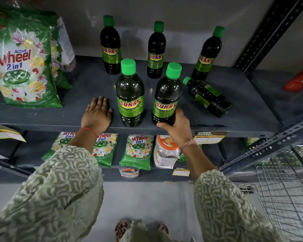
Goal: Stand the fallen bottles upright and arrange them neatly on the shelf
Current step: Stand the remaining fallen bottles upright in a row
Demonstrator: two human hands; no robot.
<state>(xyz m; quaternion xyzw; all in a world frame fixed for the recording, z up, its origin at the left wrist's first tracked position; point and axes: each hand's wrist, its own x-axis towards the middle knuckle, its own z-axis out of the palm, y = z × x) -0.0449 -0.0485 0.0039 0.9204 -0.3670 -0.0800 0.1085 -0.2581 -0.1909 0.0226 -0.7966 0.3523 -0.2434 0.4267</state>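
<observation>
Two hands reach onto the grey shelf [243,102]. The right hand [177,126] is wrapped around the base of a standing front bottle [166,96], thumb at its bottom edge near the shelf's front lip. The left hand [97,115] lies flat and spread on the shelf, palm down, holding nothing, just beside a second front bottle [129,95] that stands upright to its right. Behind these two, three more bottles stand along the back: one on the left [110,46], one in the middle [156,51] and one on the right [208,55], spaced apart. One fallen bottle [208,97] lies on its side to the right of the held one, its green cap pointing toward it. A detergent bag [23,67] stands at the shelf's left end. Smaller bags [137,151] hang on the shelf below, and a wire basket [287,189] sits at lower right.
</observation>
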